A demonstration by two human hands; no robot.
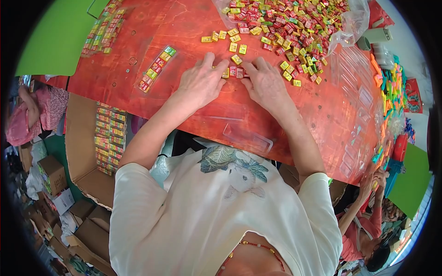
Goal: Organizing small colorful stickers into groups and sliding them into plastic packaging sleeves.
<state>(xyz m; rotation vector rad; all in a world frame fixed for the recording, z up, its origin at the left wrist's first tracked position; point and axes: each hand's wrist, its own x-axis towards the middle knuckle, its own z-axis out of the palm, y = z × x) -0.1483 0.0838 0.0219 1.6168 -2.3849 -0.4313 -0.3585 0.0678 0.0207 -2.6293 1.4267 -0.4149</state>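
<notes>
A short row of small yellow and red boxes (233,72) lies on the red table between my two hands. My left hand (201,81) presses in at its left end, thumb and fingers closed about the end boxes. At the other end, my right hand (268,86) does the same, its fingertips covering the last boxes. Just beyond the fingers sits a loose yellow box (236,59). To the left lies a clear strip pack (157,69) filled with a line of red, yellow and green boxes. A clear plastic tray (247,138) rests near the table's front edge.
A heap of small boxes (294,27) spreads over the far right. Clear trays (352,78) overlap on the right. Filled packs (103,30) stand far left; more fill a carton (82,142) below the table. Two people (368,221) (34,115) sit at either side.
</notes>
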